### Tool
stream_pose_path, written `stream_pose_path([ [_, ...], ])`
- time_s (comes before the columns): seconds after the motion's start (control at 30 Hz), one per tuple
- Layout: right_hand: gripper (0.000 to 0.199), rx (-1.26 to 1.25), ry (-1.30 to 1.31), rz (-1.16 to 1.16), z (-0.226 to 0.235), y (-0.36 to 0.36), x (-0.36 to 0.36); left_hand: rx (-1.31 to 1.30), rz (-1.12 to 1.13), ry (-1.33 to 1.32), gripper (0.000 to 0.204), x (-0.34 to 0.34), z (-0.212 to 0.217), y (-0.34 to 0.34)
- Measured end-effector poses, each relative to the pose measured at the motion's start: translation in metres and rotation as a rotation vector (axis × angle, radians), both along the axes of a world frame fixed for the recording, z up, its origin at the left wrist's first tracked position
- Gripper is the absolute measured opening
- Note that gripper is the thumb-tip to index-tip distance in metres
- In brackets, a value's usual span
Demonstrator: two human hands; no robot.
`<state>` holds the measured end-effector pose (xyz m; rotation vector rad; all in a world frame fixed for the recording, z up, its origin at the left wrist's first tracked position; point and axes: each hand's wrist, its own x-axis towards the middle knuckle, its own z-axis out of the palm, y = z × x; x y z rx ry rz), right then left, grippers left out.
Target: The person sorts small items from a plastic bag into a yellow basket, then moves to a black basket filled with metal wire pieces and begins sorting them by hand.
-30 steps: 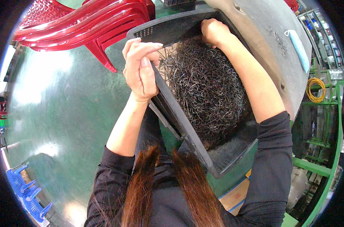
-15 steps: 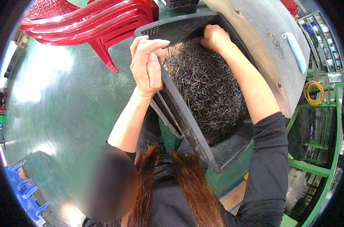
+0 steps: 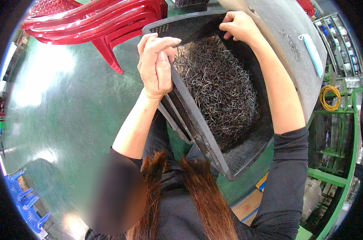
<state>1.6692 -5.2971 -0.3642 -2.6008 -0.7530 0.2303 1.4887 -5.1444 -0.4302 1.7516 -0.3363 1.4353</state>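
A black plastic crate (image 3: pixel 203 132) stands tilted before me, leaning against a grey worktop. Inside it lies a large heap of small bent dark metal hooks (image 3: pixel 217 88). My left hand (image 3: pixel 157 66) is closed over the crate's left rim, near the far left corner. Above the far end of the heap is my right hand (image 3: pixel 239 27), near the far right rim, apart from the hooks. Its fingers are curled with thumb and forefinger close together; whatever may be between them is too small or hidden to tell.
On the grey worktop (image 3: pixel 269 24) lie a few loose hooks (image 3: pixel 293 46) and a light-blue face mask (image 3: pixel 310 54). Stacked red plastic chairs (image 3: pixel 97 24) stand at the far left. A green metal rack (image 3: pixel 329 178) with a yellow coil (image 3: pixel 330 98) is on the right; flat cardboard (image 3: pixel 247 206) lies below.
My right hand has lifted out of the heap of hooks and moved right toward the crate's far right rim. My left hand stays on the left rim.
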Motion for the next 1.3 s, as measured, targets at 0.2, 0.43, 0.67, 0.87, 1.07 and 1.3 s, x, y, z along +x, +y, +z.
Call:
stream_pose_path([
  [0.2,0.013,0.146,0.126,-0.005,0.006,-0.006,-0.006,-0.001,0.000,-0.003,0.025,0.000,-0.001,0.000],
  [0.43,0.012,0.018,0.015,0.050,0.006,-0.014,-0.012,-0.002,0.012,0.007,0.025,-0.001,0.001,-0.001],
  [0.67,0.012,-0.348,-0.112,0.116,0.033,-0.019,-0.026,0.006,-0.003,0.003,0.025,0.001,-0.001,0.000],
  [0.87,0.016,-0.167,-0.441,-0.139,0.108,-0.100,0.009,-0.008,-0.050,-0.012,0.024,0.004,0.003,-0.004],
  [1.07,0.014,-0.100,-0.848,0.270,0.076,-0.059,-0.005,-0.005,-0.006,0.002,0.023,0.001,0.000,-0.001],
  [1.3,0.012,-0.709,-0.828,0.606,-0.005,-0.030,-0.018,0.041,-0.030,0.059,0.023,0.000,-0.001,0.000],
])
